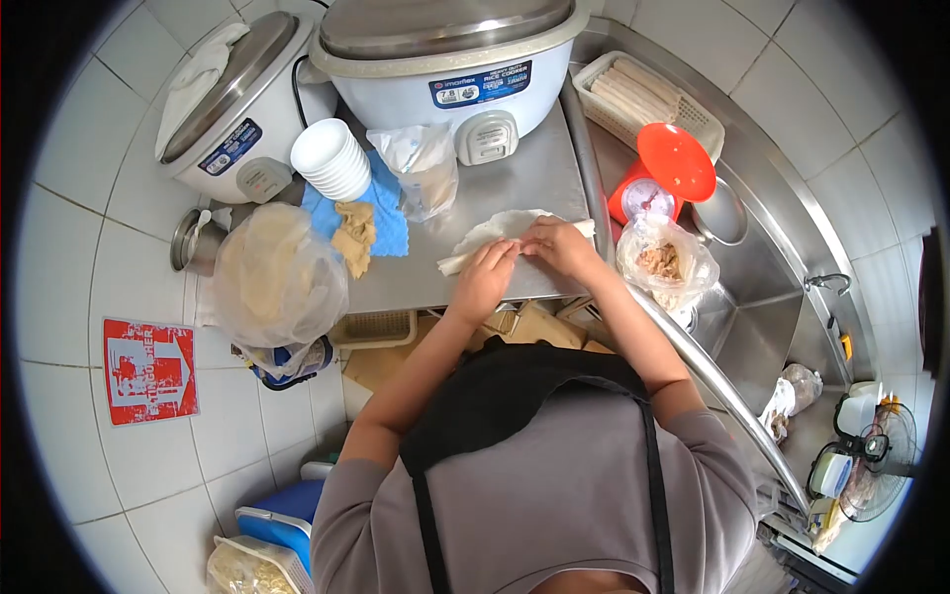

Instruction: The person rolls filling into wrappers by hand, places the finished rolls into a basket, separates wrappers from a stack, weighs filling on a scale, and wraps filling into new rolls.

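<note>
White-tiled walls enclose a cramped kitchen corner, where a steel worktop carries two rice cookers, one large and one at its left, and meets a sink on the right. A person in a black apron bends over a thin, pale sheet lying near the worktop's front edge. The left hand and right hand both grasp it, fingers curled close together along its near, folded side.

The sheet looks delicate; an uneven pinch or a hard pull could tear it or leave the fold crooked. Its left end lies close to the worktop's edge, so a careless tug could drag it over. An open bag of food sits near the right forearm, just in front of a red scale; a swinging elbow might knock it and spill the contents toward the sink.

Much stays out of sight. The fingers cover the middle of the fold, and whether anything lies inside cannot be told. The scale's dial is too small to read, lids hide what the cookers hold, and clouded plastic blurs the contents of the clear bag behind the sheet. The fan at far right runs into the lens's dark border.
</note>
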`<action>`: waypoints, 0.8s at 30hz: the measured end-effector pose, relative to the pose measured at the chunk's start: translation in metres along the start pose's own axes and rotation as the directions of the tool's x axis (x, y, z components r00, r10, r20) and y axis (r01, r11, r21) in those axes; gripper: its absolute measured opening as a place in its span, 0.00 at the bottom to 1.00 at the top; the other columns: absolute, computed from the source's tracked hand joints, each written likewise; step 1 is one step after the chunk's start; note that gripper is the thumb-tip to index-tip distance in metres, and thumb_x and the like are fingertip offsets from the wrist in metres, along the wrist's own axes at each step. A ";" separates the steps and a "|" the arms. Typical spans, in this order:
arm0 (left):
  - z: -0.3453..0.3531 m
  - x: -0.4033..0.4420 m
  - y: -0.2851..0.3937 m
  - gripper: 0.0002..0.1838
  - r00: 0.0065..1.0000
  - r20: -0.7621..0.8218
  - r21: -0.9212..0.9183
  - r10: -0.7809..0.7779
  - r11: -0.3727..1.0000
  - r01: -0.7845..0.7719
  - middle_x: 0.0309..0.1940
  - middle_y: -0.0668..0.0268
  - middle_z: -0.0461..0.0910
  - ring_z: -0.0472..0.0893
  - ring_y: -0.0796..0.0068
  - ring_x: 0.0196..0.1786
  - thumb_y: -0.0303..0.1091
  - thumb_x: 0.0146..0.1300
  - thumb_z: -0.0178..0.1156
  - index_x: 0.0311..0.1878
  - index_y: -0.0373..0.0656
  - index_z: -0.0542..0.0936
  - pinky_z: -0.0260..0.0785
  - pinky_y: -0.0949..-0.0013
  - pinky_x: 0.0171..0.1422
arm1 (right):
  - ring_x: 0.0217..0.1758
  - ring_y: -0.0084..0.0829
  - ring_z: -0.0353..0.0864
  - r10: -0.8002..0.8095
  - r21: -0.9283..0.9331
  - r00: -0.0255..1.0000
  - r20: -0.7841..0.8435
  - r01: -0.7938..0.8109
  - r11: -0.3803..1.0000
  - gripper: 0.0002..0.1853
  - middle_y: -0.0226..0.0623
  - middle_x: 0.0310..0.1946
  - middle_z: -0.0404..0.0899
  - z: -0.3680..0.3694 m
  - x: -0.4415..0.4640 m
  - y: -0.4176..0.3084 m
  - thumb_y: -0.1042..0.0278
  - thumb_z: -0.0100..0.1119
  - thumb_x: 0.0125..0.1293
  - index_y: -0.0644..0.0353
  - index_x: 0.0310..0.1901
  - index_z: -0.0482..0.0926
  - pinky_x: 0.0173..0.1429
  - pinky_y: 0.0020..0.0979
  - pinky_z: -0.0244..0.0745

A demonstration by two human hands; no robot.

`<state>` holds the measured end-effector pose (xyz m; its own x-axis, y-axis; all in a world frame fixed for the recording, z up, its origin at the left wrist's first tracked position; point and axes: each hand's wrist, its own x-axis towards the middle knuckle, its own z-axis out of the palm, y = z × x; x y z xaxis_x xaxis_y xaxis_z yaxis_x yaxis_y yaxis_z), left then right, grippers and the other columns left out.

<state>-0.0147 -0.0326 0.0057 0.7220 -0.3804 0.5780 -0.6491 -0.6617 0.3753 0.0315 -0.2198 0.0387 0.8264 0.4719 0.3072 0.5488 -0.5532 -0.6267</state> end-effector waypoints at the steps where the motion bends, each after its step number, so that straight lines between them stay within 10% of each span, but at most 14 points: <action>1: 0.000 0.002 -0.002 0.16 1.000 0.009 -0.008 -0.016 1.000 0.016 0.46 0.62 0.76 0.74 0.62 0.52 0.27 0.55 0.58 0.48 0.40 0.78 0.68 0.63 0.56 | 0.38 0.43 0.76 -0.011 -0.019 1.000 -0.012 0.011 1.000 0.07 0.43 0.30 0.77 0.008 0.003 0.006 0.68 0.60 0.52 0.62 0.31 0.81 0.46 0.37 0.71; 14: 0.002 0.036 -0.037 0.16 0.942 0.231 -0.128 -0.244 0.952 0.278 0.41 0.61 0.78 0.76 0.61 0.44 0.30 0.52 0.62 0.45 0.38 0.79 0.69 0.64 0.49 | 0.40 0.36 0.72 0.055 -0.099 0.997 -0.047 -0.059 0.993 0.05 0.31 0.28 0.77 0.019 0.027 0.018 0.66 0.64 0.48 0.52 0.28 0.84 0.47 0.37 0.65; 17: 0.001 0.037 -0.019 0.17 0.998 0.020 0.082 -0.062 0.995 0.060 0.40 0.62 0.78 0.76 0.63 0.45 0.30 0.51 0.62 0.47 0.40 0.79 0.69 0.64 0.49 | 0.41 0.35 0.72 0.123 -0.191 0.990 -0.064 -0.133 0.973 0.04 0.29 0.28 0.77 0.024 0.041 0.027 0.64 0.62 0.49 0.50 0.27 0.84 0.48 0.38 0.63; 24: 0.012 0.046 -0.041 0.17 0.992 0.051 -0.015 -0.117 0.993 0.118 0.39 0.62 0.77 0.75 0.61 0.45 0.31 0.53 0.61 0.47 0.38 0.78 0.69 0.64 0.49 | 0.46 0.34 0.72 0.203 -0.039 0.979 -0.033 -0.204 0.978 0.08 0.29 0.33 0.77 0.020 0.060 0.042 0.62 0.62 0.48 0.47 0.32 0.84 0.50 0.39 0.61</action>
<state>0.0481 -0.0306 0.0082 0.8045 -0.3326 0.4921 -0.5626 -0.6924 0.4517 0.1014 -0.2009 0.0168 0.9244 0.3264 0.1973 0.3729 -0.6645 -0.6476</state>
